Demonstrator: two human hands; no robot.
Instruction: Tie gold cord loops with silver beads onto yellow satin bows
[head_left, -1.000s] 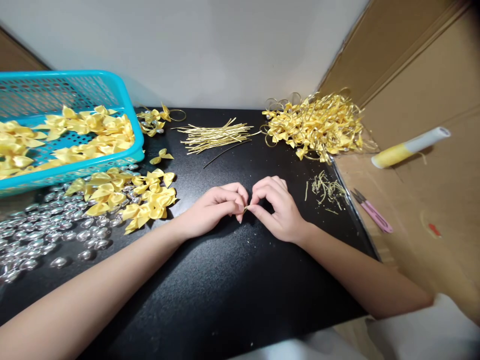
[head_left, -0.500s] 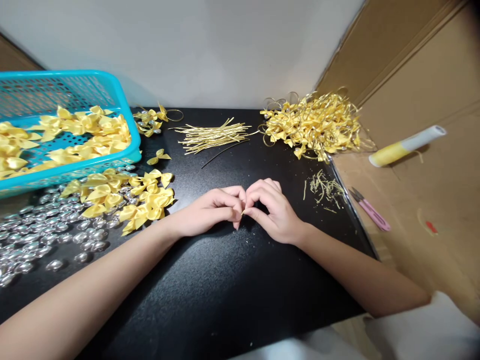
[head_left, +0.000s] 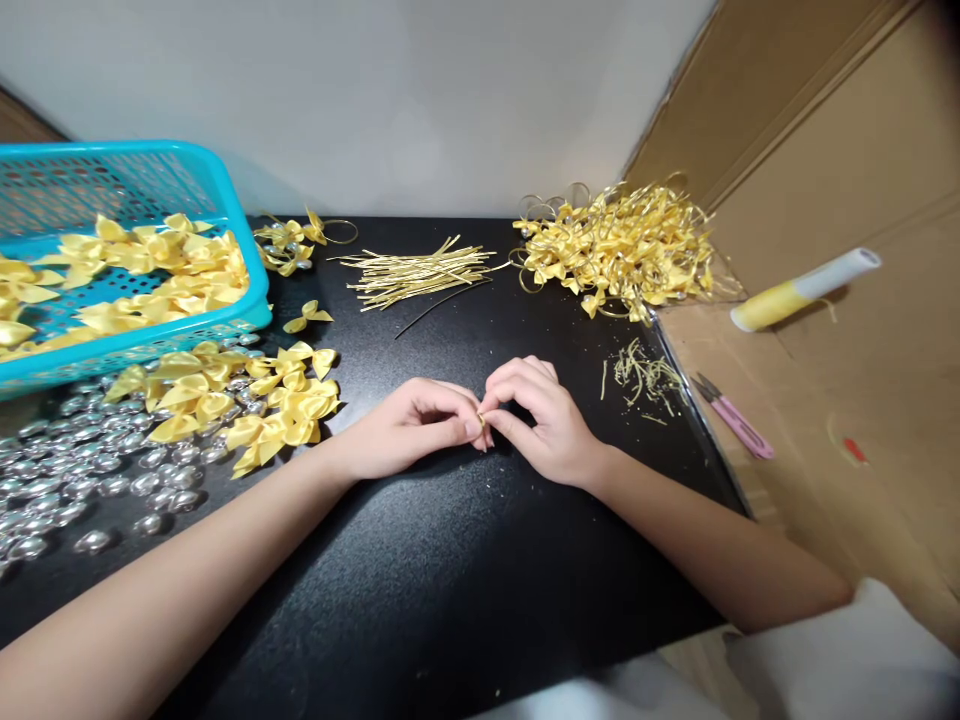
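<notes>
At the middle of the black table (head_left: 420, 600), my left hand (head_left: 416, 425) and my right hand (head_left: 544, 420) meet at the fingertips. Both are closed in a pinch around a tiny gold piece (head_left: 481, 420), mostly hidden by the fingers. Beyond the hands lies a bundle of gold wire ties (head_left: 420, 272). Yellow ribbon bows (head_left: 289, 405) rest left of my left hand, partly on many silver beads (head_left: 97, 450). Small gold wire clippings (head_left: 641, 375) are scattered to the right of my right hand.
A blue basket (head_left: 255, 300) with yellow bows stands at the left. A heap of yellow bows with wire loops (head_left: 630, 245) is at the back right. Pink-handled scissors (head_left: 739, 425) and a yellow-and-white roll (head_left: 806, 290) lie at the right. A wall rises behind.
My left fingertips have shifted and pinch closer against those of my right hand; a little more of the gold piece shows. The whole view has moved slightly, so things appear further left.
</notes>
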